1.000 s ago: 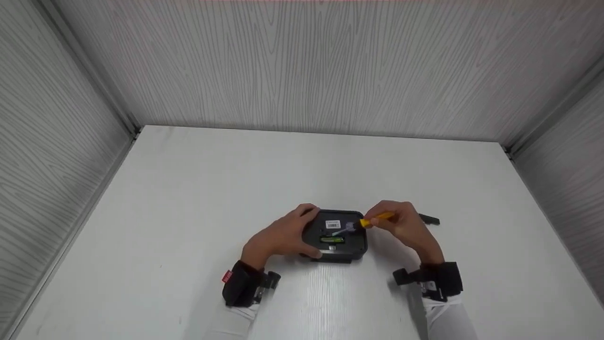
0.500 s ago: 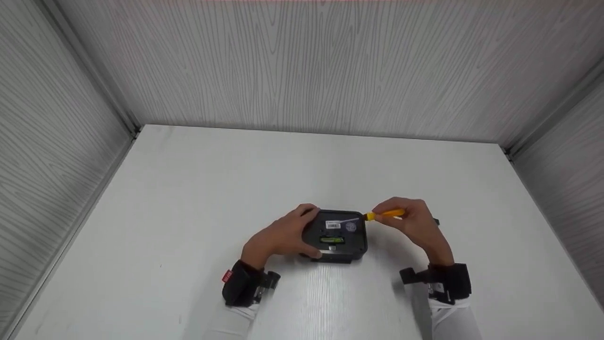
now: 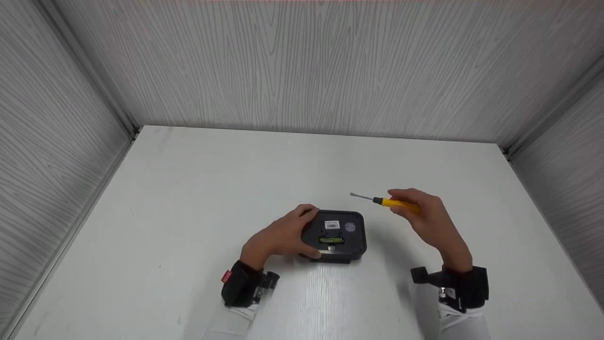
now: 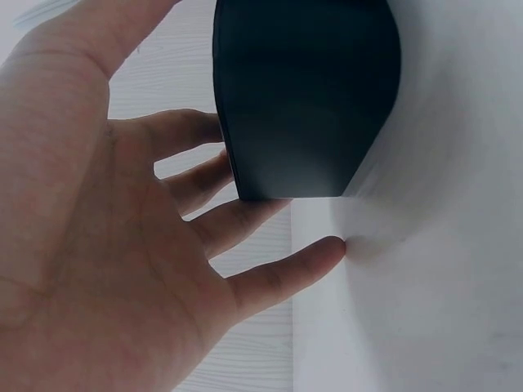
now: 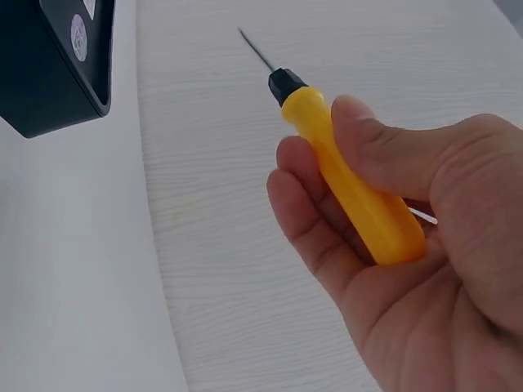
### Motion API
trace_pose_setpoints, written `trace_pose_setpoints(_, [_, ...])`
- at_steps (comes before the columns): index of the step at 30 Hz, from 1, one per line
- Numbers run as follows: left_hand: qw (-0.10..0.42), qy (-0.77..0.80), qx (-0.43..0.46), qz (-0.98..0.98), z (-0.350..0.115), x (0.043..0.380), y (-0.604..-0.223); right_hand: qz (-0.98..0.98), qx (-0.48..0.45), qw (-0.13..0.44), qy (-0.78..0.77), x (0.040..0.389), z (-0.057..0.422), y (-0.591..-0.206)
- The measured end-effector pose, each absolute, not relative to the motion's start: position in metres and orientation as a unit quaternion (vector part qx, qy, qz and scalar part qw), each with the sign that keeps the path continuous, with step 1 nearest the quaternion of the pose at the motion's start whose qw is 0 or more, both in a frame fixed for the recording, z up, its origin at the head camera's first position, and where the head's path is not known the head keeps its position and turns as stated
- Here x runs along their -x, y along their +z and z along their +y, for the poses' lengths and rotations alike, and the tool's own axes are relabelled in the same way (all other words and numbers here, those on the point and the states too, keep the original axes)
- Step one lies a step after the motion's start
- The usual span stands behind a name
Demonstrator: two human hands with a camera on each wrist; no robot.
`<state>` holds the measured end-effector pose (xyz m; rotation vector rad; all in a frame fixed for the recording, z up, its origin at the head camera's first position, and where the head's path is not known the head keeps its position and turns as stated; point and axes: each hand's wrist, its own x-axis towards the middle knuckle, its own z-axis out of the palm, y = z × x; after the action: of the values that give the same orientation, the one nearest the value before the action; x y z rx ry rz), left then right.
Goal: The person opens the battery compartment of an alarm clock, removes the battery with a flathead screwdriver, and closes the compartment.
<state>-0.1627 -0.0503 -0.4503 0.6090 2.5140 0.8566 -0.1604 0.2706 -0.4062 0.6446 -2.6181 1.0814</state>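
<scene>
A black box-shaped device (image 3: 351, 243) lies on the white table with its open battery compartment facing up. A green battery (image 3: 331, 240) sits in that slot. Gripping the device's left end, my left hand (image 3: 281, 236) has its thumb at the near edge and fingers at the far edge. In the left wrist view, the fingers spread along the black casing (image 4: 306, 98). My right hand (image 3: 434, 224) holds a screwdriver by its yellow handle (image 5: 355, 184), thumb on top. Its metal shaft (image 3: 362, 196) points left, beyond the device's far edge in the head view.
A white barcode label (image 3: 332, 225) and a round sticker (image 3: 350, 227) are on the device's upturned face. Grey wood-grain panels (image 3: 302, 66) rise behind the table and at both sides. Each wrist wears a black camera strap (image 3: 465, 288).
My right hand has lifted the screwdriver away from the battery slot, moving right and outward. A dark strip at the right is now hidden behind that hand. My left hand keeps its grip.
</scene>
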Motion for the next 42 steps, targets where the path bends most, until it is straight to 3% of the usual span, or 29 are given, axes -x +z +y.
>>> trace_pose_setpoints(6, [0.207,0.309,-0.219,0.902,-0.05,0.162,-0.45,-0.922,-0.212,0.146,0.289,0.154,0.269,-0.395])
trace_pose_setpoints(24, [0.204,0.307,-0.221,0.903,-0.051,0.163,-0.451,-0.943,-0.131,0.115,0.282,0.142,0.268,-0.376])
trace_pose_setpoints(37, [0.197,0.302,-0.232,0.903,-0.053,0.164,-0.453,-0.938,-0.121,0.197,0.257,0.142,0.27,-0.373])
trace_pose_setpoints(42, [0.195,0.301,-0.231,0.904,-0.054,0.165,-0.454,-0.946,-0.107,0.162,0.259,0.143,0.274,-0.376])
